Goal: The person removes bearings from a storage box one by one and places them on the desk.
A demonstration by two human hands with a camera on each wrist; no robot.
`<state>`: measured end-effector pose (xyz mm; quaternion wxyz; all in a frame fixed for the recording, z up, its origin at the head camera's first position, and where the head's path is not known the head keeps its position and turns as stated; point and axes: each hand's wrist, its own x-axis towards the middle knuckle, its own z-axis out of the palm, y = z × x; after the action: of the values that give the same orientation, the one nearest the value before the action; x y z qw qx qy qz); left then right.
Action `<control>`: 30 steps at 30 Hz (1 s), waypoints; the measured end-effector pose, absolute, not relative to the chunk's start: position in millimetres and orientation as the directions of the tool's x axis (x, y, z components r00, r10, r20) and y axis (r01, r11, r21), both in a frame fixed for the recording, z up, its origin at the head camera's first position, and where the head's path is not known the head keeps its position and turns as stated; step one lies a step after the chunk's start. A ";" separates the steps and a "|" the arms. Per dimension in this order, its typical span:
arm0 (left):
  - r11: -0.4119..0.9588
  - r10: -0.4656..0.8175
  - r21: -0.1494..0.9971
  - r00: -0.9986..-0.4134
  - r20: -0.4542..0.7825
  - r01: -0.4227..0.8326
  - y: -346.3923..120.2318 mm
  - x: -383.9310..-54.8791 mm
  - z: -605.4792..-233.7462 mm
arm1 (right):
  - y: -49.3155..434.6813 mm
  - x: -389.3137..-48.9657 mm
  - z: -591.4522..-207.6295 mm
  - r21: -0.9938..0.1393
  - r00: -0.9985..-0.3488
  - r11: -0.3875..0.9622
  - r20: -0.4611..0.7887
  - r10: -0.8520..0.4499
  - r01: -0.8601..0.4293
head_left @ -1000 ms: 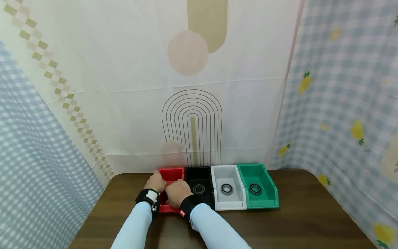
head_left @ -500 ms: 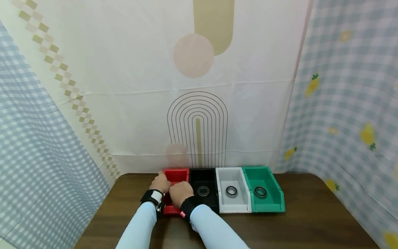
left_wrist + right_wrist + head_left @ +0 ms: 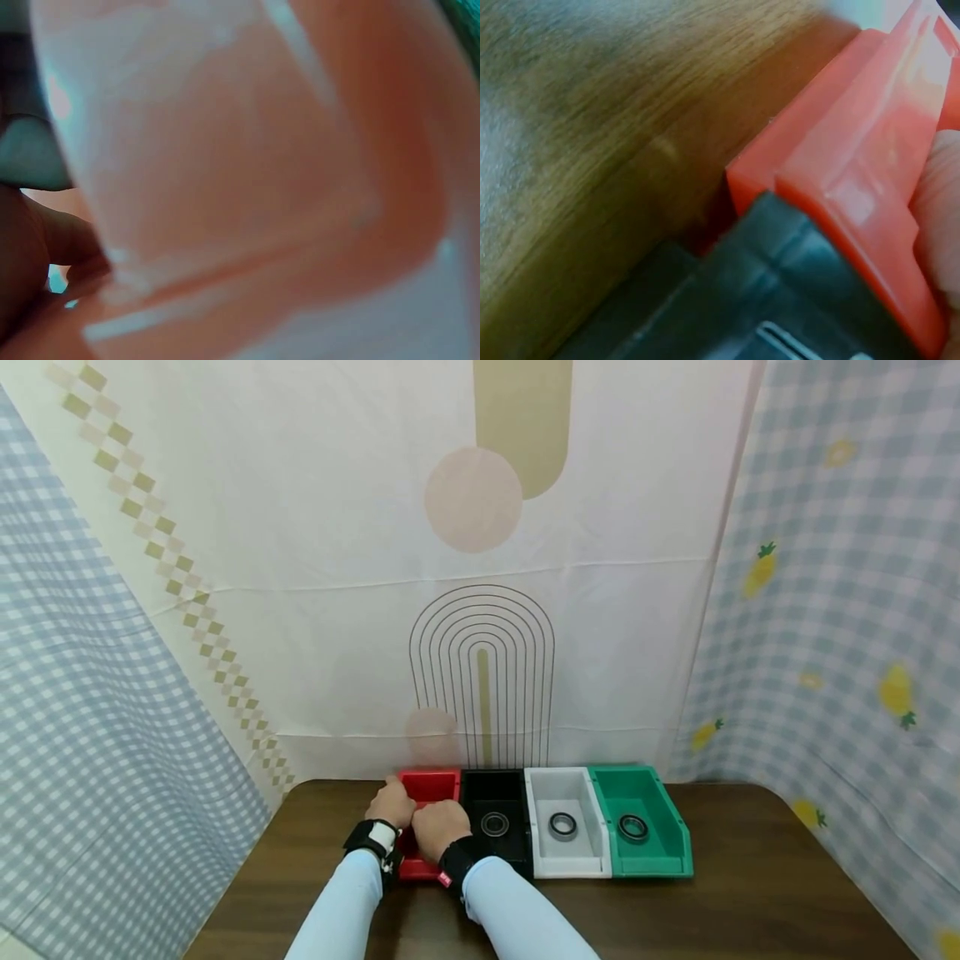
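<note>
We see almost no change: our left hand [image 3: 392, 803] and right hand [image 3: 441, 828] stay at the red plastic open-topped bin [image 3: 431, 786], scene's far left, grip untellable, so handling seemingly remains there.

The white bin [image 3: 573, 857] stands on the brown wooden desk [image 3: 720, 893], a ring [image 3: 563, 837] lying inside it. Just beside it on the left is the black bin [image 3: 498, 787], on the right the green bin [image 3: 626, 789], with one ring lying in each. Behind the white bin hangs a creased pale cloth [image 3: 360, 652], its printed line arch [image 3: 482, 618] behind and left of that bin, its pink circle [image 3: 473, 499] higher up, its checkered strip [image 3: 202, 627] well to the left. Blue-and-white gingham [image 3: 90, 710] hangs far left of the white bin; a wavy checked cloth [image 3: 825, 627] with yellow fruit [image 3: 896, 689] hangs to its right.
</note>
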<state>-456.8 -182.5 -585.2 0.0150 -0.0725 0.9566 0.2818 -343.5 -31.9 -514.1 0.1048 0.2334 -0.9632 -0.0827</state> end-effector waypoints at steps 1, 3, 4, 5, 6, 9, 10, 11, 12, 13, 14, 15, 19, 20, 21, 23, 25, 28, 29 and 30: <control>0.831 -0.132 0.536 -0.989 -0.070 -0.149 -182.5 -457.9 -586.2 | -31.6 -343.5 -513.2 0.208 -0.868 0.877 0.166 -0.468 -0.433; 0.836 -0.128 0.530 -0.990 -0.064 -0.142 -183.4 -460.8 -588.3 | -31.0 -343.5 -511.3 0.209 -0.865 0.874 0.165 -0.474 -0.439; 0.836 -0.126 0.531 -0.990 -0.061 -0.139 -184.2 -462.2 -589.6 | -30.8 -343.5 -510.4 0.209 -0.864 0.872 0.163 -0.477 -0.442; 0.836 -0.123 0.531 -0.991 -0.058 -0.135 -185.0 -463.7 -590.9 | -30.5 -343.1 -509.4 0.210 -0.863 0.871 0.160 -0.480 -0.445; 0.836 -0.121 0.532 -0.991 -0.055 -0.132 -185.9 -464.8 -592.3 | -30.4 -342.4 -508.0 0.213 -0.862 0.869 0.159 -0.482 -0.447; 0.829 -0.121 0.543 -0.991 -0.061 -0.135 -184.5 -458.3 -585.8 | -30.2 -341.1 -507.8 0.216 -0.857 0.865 0.159 -0.490 -0.454; 0.825 -0.123 0.548 -0.990 -0.062 -0.137 -184.2 -457.0 -584.8 | -30.1 -341.0 -508.0 0.218 -0.856 0.863 0.159 -0.492 -0.455; 0.823 -0.122 0.552 -0.991 -0.060 -0.135 -182.5 -453.0 -580.3 | -30.0 -340.8 -507.9 0.218 -0.855 0.862 0.158 -0.493 -0.457; 0.821 -0.118 0.555 -0.991 -0.059 -0.131 -182.3 -451.6 -579.6 | -29.8 -341.2 -508.4 0.219 -0.855 0.861 0.157 -0.495 -0.458; 0.820 -0.119 0.557 -0.991 -0.061 -0.132 -181.5 -449.5 -577.0 | -29.8 -342.2 -509.5 0.219 -0.854 0.860 0.157 -0.497 -0.460; 0.818 -0.117 0.561 -0.991 -0.059 -0.130 -181.0 -448.1 -575.4 | -29.7 -343.3 -510.3 0.218 -0.854 0.860 0.153 -0.498 -0.462; 0.815 -0.118 0.564 -0.991 -0.060 -0.131 -181.6 -449.8 -576.6 | -29.5 -343.7 -510.2 0.214 -0.853 0.859 0.150 -0.499 -0.465; 0.814 -0.111 0.567 -0.992 -0.061 -0.126 -186.4 -457.5 -587.0 | -29.3 -344.5 -512.6 0.204 -0.851 0.857 0.147 -0.505 -0.473; 0.813 -0.111 0.568 -0.992 -0.062 -0.127 -186.7 -457.6 -587.8 | -29.2 -344.4 -513.3 0.201 -0.850 0.856 0.145 -0.507 -0.476; 0.813 -0.113 0.568 -0.991 -0.066 -0.130 -186.3 -456.6 -587.3 | -29.1 -344.3 -513.6 0.197 -0.849 0.855 0.144 -0.509 -0.479; 0.812 -0.115 0.567 -0.991 -0.071 -0.135 -184.9 -453.6 -585.4 | -28.8 -343.9 -514.2 0.191 -0.847 0.853 0.140 -0.513 -0.485; 0.810 -0.122 0.568 -0.990 -0.073 -0.142 -182.3 -449.5 -580.8 | -28.1 -343.5 -513.8 0.184 -0.844 0.850 0.137 -0.519 -0.493; 0.809 -0.126 0.570 -0.989 -0.074 -0.145 -178.5 -445.6 -576.4 | -26.4 -343.2 -512.8 0.183 -0.838 0.844 0.132 -0.529 -0.504; 0.808 -0.123 0.572 -0.990 -0.074 -0.143 -177.6 -445.7 -576.2 | -25.6 -343.4 -512.8 0.186 -0.837 0.843 0.130 -0.531 -0.505; 0.806 -0.121 0.574 -0.990 -0.073 -0.141 -176.6 -445.6 -575.5 | -24.8 -343.6 -512.3 0.190 -0.836 0.841 0.127 -0.533 -0.507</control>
<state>-445.6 -176.6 -575.5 0.0164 -0.0688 0.9502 0.3034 -343.6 -24.8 -512.3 0.0878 0.2724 -0.9553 -0.0743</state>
